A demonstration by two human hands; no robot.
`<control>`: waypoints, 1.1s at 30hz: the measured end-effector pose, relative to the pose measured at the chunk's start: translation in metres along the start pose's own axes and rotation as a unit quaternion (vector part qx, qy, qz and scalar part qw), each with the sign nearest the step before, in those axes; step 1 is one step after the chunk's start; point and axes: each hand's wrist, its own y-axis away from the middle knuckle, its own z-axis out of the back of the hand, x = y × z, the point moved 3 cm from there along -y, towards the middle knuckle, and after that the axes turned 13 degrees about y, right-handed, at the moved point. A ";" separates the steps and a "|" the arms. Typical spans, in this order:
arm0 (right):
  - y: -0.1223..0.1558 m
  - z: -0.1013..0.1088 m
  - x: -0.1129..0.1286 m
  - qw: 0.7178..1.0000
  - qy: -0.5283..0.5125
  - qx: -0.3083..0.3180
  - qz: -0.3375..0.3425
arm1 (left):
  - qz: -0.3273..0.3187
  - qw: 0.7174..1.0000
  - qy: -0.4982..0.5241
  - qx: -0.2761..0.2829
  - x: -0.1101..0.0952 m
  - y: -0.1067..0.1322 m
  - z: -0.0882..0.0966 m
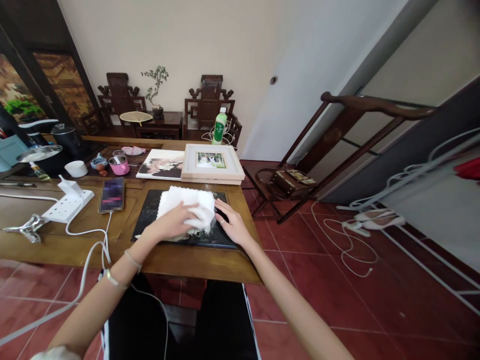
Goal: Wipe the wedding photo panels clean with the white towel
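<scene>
A black picture frame point(150, 215) lies flat on the wooden table point(112, 250) in front of me. A white cloth point(187, 202) rests on top of it. My left hand point(174, 222) presses down on the cloth, fingers curled over its near edge. My right hand point(232, 222) lies flat and open on the frame's right side, next to the cloth.
Behind lie a light wooden photo frame point(212, 162) and a canvas print point(162, 164). A phone point(111, 195), a power strip point(67, 205) with cables, a pink pot point(119, 165) and a green bottle point(220, 126) are around. A wooden chair point(337, 145) stands right.
</scene>
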 end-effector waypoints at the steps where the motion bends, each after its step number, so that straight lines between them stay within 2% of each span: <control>1: 0.000 0.000 0.000 1.000 0.002 0.001 -0.005 | 0.004 1.000 -0.006 -0.012 0.009 -0.009 0.006; 5: 0.000 -0.001 0.001 1.000 0.004 0.007 -0.018 | 0.007 0.998 -0.031 -0.053 0.032 -0.030 0.018; 8: 0.001 -0.001 0.001 1.000 0.001 0.004 -0.019 | 0.004 0.998 -0.042 -0.053 0.028 -0.028 0.013; 11: 0.001 -0.001 0.000 1.000 -0.006 -0.001 -0.013 | 0.002 0.999 -0.043 -0.029 0.010 -0.008 -0.002; 17: 0.001 0.001 0.001 1.000 -0.013 -0.001 -0.002 | -0.040 0.997 -0.060 0.024 -0.043 0.055 -0.043; 20: 0.002 0.001 0.000 1.000 -0.010 0.001 -0.001 | -0.054 0.997 -0.040 0.031 -0.052 0.067 -0.051; 23: 0.002 0.000 0.000 1.000 -0.002 0.004 0.006 | -0.042 0.999 -0.008 0.025 -0.039 0.053 -0.041; 30: 0.002 0.000 0.001 1.000 0.000 -0.003 -0.010 | 0.026 0.998 0.014 -0.056 0.024 -0.015 0.017; 33: 0.002 0.000 0.001 1.000 0.002 0.003 -0.015 | 0.035 0.996 0.013 -0.081 0.037 -0.029 0.029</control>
